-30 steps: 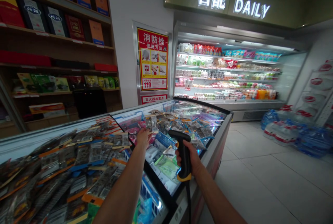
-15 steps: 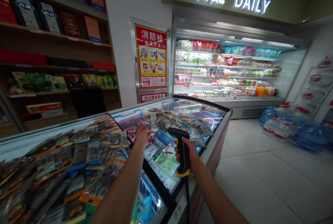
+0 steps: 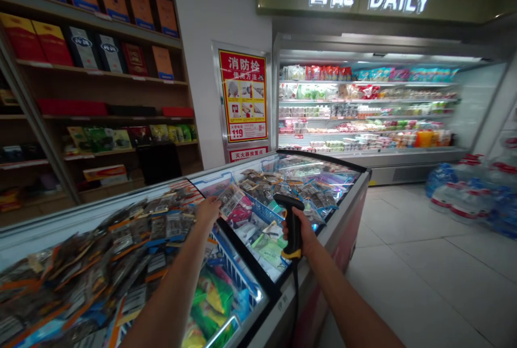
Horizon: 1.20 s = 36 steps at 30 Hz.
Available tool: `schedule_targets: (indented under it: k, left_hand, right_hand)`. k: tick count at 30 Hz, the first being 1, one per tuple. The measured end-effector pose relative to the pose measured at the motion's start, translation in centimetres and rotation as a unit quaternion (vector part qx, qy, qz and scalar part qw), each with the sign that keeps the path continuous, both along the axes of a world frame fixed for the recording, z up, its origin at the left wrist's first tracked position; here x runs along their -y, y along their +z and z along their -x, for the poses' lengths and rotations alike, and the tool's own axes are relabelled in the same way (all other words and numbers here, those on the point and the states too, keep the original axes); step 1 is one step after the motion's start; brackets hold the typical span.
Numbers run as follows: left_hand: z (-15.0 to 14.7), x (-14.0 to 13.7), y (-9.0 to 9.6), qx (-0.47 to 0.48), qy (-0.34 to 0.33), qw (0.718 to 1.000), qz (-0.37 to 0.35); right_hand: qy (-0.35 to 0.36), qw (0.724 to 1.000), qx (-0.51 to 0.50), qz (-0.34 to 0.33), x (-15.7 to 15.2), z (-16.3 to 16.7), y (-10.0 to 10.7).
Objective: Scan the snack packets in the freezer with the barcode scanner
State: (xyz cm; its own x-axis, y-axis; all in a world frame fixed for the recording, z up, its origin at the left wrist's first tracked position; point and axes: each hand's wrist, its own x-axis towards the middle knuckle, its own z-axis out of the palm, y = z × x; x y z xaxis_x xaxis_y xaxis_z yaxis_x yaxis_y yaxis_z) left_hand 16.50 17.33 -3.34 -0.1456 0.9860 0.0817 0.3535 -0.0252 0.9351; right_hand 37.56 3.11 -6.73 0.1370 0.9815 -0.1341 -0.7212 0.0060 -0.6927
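My right hand (image 3: 307, 232) is wrapped round the grip of a black and yellow barcode scanner (image 3: 294, 227), held upright with its cable hanging down. My left hand (image 3: 209, 211) is closed at the edge of a flat clear snack packet (image 3: 231, 200), over the dark divider of the chest freezer. To the left of that hand, many dark packets with orange and blue edges (image 3: 133, 235) lie piled on the glass top. More packets (image 3: 278, 186) lie beyond the scanner.
Under the glass, blue baskets (image 3: 262, 210) hold bagged goods. A chilled display case (image 3: 363, 160) stands at the back right, wooden shelves (image 3: 117, 77) at the left. Bottled water packs (image 3: 460, 197) sit on the tiled floor (image 3: 404, 251) at the right.
My left hand has moved left with the packet, from over the baskets to the divider. The scanner stays in my right hand. The view has turned slightly left.
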Motion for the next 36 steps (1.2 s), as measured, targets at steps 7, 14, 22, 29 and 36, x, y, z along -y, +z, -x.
schedule_targets:
  k: [7,14,22,29,36]
  left_hand:
    - [3.4,2.2,-0.7,-0.232,0.040,0.972,-0.028]
    - [3.3,4.7,-0.7,-0.339,0.063,0.932,-0.106]
    - [-1.6,5.7,0.1,-0.461,0.026,0.869,-0.179]
    - [-12.9,7.3,-1.8,-0.371,-0.232,0.875,-0.206]
    - [-19.7,7.5,-4.7,-0.349,-0.323,0.866,-0.155]
  right_hand:
    - [-0.056,0.998,-0.007,-0.031,1.0,-1.2,-0.2]
    - [-0.082,0.996,-0.015,-0.036,1.7,-2.5,0.0]
    - [-0.099,0.993,-0.028,-0.050,2.8,-4.1,0.9]
    - [-0.137,0.989,-0.008,-0.055,3.6,-6.9,0.3]
    - [-0.148,0.988,-0.006,-0.044,4.2,-7.9,0.1]
